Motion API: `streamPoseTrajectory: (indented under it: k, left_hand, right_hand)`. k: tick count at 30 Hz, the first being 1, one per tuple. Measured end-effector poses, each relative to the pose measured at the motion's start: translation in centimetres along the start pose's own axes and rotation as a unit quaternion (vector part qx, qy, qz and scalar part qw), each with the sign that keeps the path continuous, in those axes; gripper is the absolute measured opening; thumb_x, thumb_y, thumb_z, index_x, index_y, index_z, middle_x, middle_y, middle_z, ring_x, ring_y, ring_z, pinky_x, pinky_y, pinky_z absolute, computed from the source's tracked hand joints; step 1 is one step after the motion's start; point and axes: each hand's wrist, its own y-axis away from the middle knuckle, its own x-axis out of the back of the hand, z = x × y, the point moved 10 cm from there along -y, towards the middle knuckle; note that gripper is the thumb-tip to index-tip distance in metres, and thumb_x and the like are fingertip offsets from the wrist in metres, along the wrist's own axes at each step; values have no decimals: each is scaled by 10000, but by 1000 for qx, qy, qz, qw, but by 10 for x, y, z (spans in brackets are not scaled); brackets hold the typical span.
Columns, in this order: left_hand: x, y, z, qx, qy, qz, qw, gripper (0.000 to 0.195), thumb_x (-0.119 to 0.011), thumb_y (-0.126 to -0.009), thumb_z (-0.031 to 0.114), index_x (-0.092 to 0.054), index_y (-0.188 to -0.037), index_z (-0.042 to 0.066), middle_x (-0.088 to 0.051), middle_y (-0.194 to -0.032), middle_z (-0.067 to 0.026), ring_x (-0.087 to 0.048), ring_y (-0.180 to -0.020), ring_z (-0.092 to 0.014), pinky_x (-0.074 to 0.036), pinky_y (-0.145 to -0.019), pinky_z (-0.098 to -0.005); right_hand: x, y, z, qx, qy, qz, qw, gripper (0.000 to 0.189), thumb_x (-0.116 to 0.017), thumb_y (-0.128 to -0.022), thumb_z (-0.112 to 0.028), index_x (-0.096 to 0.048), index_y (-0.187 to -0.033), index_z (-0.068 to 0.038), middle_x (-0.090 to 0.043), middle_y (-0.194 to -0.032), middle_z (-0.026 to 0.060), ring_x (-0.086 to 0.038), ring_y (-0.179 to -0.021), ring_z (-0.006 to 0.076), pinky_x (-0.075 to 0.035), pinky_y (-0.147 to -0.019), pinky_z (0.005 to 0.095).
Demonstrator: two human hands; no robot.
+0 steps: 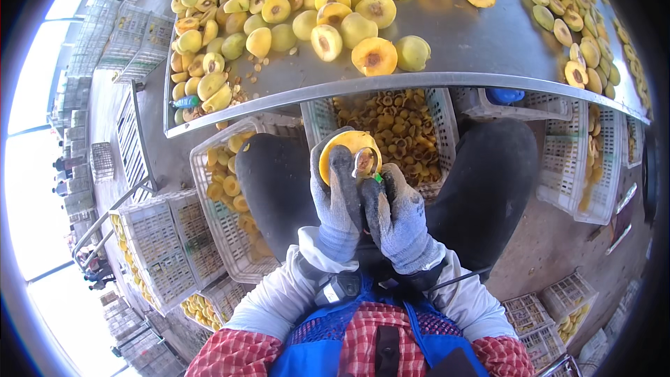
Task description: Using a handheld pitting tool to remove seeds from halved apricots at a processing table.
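Note:
Before my lap, my gloved left hand (337, 193) grips a halved yellow stone fruit (340, 149), cut face up. My gloved right hand (400, 214) is closed on a small tool with a curved metal loop (357, 162) and a bit of green at its base. The loop lies over the brown centre of the fruit half. Ahead, a metal table (450, 36) bears many halved fruits (374, 56), some cut side up, with loose bits among them. Under its edge, between my knees, a white plastic crate (447, 136) holds small brownish-yellow pieces (392, 125).
The table's raised metal rim (314, 97) runs just beyond my hands. A crate of fruit halves (214, 225) stands by my left knee, with stacked crates (162, 246) farther left. More crates (562, 162) stand at the right. A blue-green object (186, 102) lies in the table's left corner.

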Motion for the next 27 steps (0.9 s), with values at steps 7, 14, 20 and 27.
streamPoseTrajectory:
  k: [7,14,20,27]
  left_hand:
    - [2,5,3,-37,-22,6,999,338,-502,-959,275,-495,-1163,5,-577,-1083,-111,-567,-955,-154,-466,-858,-275]
    - [-15,2,5,-5,-59,-112,992,361,-538,-934,279,-510,-1160,-2,-582,-1063,-98,-553,-942,-136,-447,-850,-266]
    - [-39,-13,11,106,8,-232,967,409,-576,-902,219,-491,-1226,-17,-577,-1116,-93,-541,-1008,-136,-433,-886,-271]
    - [-44,-16,57,-306,-306,-258,864,427,-679,-753,88,-551,-1156,29,-630,-959,-154,-642,-814,-302,-504,-725,-324]
  right_hand:
    - [-3,4,-1,18,19,-8,1000,300,-461,-937,-250,-511,-1030,31,-577,-709,155,-611,-646,244,-458,-579,319]
    - [-9,7,21,-15,-114,-69,991,338,-440,-958,-199,-501,-1175,52,-627,-891,90,-585,-756,159,-467,-675,281]
    - [-20,10,41,-102,-241,-45,964,340,-442,-976,-331,-539,-1039,-12,-578,-781,11,-512,-632,65,-394,-548,183]
    - [-59,48,37,-343,-541,-189,744,457,-394,-952,-513,-480,-808,-88,-414,-552,-5,-354,-378,80,-265,-336,208]
